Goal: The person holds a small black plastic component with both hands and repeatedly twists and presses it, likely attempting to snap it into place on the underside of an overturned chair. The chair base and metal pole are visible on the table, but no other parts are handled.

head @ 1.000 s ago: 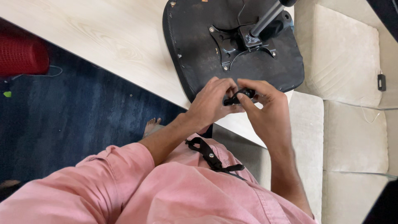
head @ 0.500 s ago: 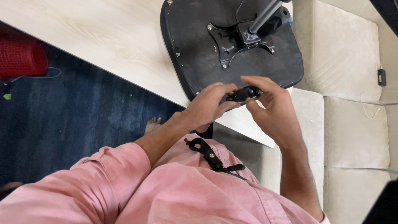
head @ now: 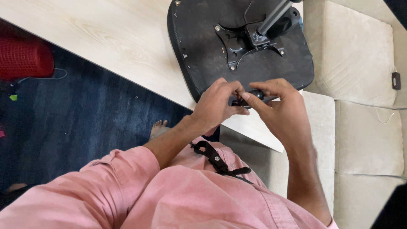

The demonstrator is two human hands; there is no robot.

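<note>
I see both hands meeting just in front of the near edge of the black chair seat [head: 203, 55], which lies upside down on the pale wooden table [head: 106, 38]. My left hand [head: 216, 106] is curled almost closed, thumb and forefinger pinching one end of a small black part [head: 246, 99]; my right hand [head: 277, 112] pinches the other end with its fingertips, the remaining fingers loosely bent. The part sits between the two hands, just off the seat's near rim. I judge it light, rigid and small enough to slip, so a fingertip pinch at both ends suits it. Most of it is hidden by the fingers, so I cannot tell its exact shape.
</note>
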